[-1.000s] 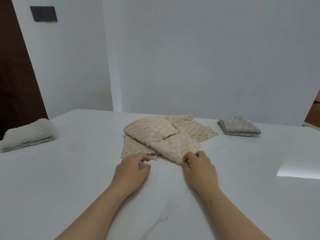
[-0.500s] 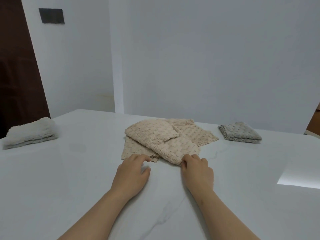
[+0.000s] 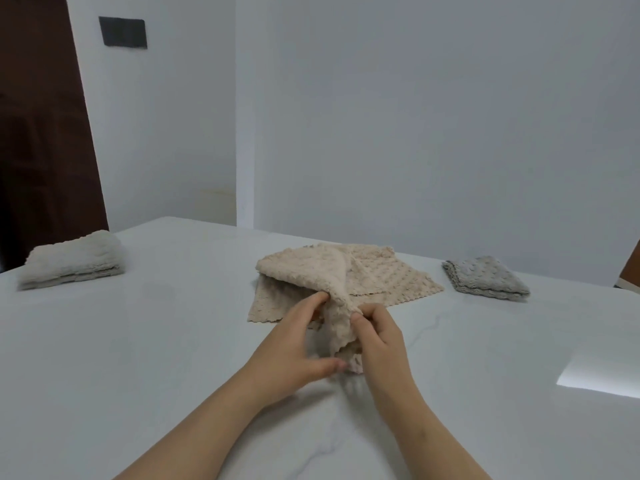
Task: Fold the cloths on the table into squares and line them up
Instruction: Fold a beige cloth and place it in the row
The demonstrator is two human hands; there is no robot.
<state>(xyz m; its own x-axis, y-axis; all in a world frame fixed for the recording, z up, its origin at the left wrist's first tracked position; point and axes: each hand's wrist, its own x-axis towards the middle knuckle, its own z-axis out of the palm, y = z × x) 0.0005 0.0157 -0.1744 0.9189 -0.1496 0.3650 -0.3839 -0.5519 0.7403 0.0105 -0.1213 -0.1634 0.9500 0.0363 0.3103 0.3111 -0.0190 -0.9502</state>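
Head view: a person [image 3: 221, 420] works with bare forearms at a white table [image 3: 138, 358]; every place below is given from the beige cloth at its middle
Beige cloth [image 3: 304, 268]: textured and partly doubled over; its far part rests on the table while the near end is gathered up off the surface and hangs down between the two hands
Flat beige layer [image 3: 391, 278]: spread on the table under the beige cloth, showing past it on both sides (whether it is a second cloth or part of the same one cannot be told)
Left hand [image 3: 294, 344]: at the near left edge of the beige cloth, holding it; fingertips set against the raised fold, thumb stretched wide to the hanging corner
Right hand [image 3: 377, 337]: at the near right edge of the beige cloth; thumb and curled fingers pinch the top of the raised fold, closed tight on it
Grey cloth [image 3: 485, 277]: folded into a square, lying flat well to the right of the beige cloth and apart from it
Off-white cloth [image 3: 72, 259]: folded into a thick stack, far to the left of the beige cloth, near the table's left edge
Bright patch [image 3: 602, 375]: a reflection on the tabletop, to the near right of the beige cloth
Backdrop: a pale wall [image 3: 415, 116] behind the beige cloth; a dark wall plate [image 3: 123, 32] and a dark door [image 3: 38, 133] up to its left
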